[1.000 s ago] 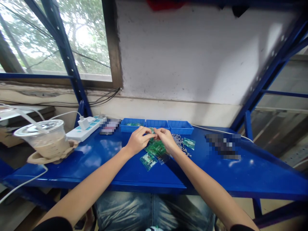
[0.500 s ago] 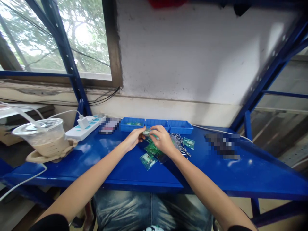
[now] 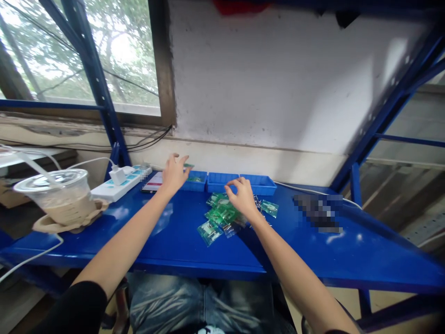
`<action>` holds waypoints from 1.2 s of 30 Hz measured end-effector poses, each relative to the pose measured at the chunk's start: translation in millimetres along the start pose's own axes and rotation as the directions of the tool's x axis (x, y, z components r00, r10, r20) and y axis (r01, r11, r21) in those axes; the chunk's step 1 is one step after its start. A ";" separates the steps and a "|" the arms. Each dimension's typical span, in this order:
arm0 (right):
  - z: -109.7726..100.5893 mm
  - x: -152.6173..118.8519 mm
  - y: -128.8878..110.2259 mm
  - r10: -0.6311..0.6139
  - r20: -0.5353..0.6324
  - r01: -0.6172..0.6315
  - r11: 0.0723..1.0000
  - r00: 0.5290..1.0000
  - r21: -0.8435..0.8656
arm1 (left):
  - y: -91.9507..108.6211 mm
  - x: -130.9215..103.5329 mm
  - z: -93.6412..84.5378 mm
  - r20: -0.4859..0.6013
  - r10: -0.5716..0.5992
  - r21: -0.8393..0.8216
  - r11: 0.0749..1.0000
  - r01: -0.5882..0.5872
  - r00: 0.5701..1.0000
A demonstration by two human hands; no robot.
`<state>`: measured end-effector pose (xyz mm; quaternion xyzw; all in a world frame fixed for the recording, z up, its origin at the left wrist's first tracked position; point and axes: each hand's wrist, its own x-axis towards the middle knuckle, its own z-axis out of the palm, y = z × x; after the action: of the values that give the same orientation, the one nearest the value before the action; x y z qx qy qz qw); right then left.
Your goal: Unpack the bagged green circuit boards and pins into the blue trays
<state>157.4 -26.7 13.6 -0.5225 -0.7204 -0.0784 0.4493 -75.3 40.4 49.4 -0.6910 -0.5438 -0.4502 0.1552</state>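
My left hand [image 3: 176, 174] is raised over the left blue bin [image 3: 196, 187], its thumb and fingers apart. A small green packet [image 3: 188, 165] is just beyond those fingertips, above the bin, and looks loose from them. Inside that bin lie other green packets [image 3: 196, 179]. My right hand [image 3: 241, 195] hovers over the heap of green clear-plastic packets [image 3: 222, 214], fingers bent and apart, with nothing visible between them. Partly hidden behind this hand are metal screw-like pieces [image 3: 257, 202]. A single packet [image 3: 270, 208] lies right of the heap.
The middle bin [image 3: 222, 176] and right bin [image 3: 261, 189] stand beside the left one on the blue table [image 3: 167, 250]. To the left are a drink cup [image 3: 64, 199] in a cardboard holder and a power strip [image 3: 116, 185]. A blurred-out dark object [image 3: 318, 211] lies at right.
My left hand has moved left and forward from the heap to the left bin, and its fingers have spread. My right hand has parted from it, shifting slightly right.
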 end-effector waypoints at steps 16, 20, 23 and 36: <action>-84.8 -49.5 146.7 0.264 -0.219 -0.332 0.863 0.939 -0.381 | 44.8 -77.8 30.8 0.671 0.147 -0.274 0.960 0.058 0.727; -67.6 -45.6 126.4 0.254 -0.107 -0.275 0.903 0.961 -0.331 | 36.0 -76.6 39.1 0.672 0.017 -0.305 0.917 0.256 0.741; -58.7 -42.8 115.5 0.251 -0.026 -0.247 0.920 0.968 -0.304 | 36.1 -75.1 44.0 0.657 -0.068 -0.318 0.878 0.358 0.751; 10.0 17.4 -17.7 0.292 0.400 -0.381 0.910 0.868 0.162 | 44.4 -74.8 30.2 0.293 0.045 -0.637 0.754 0.160 0.955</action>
<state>136.3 -16.8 26.7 -0.5891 -0.6927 0.1868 0.3719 -22.2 0.0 -14.1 -0.7426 -0.3901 -0.5096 -0.1914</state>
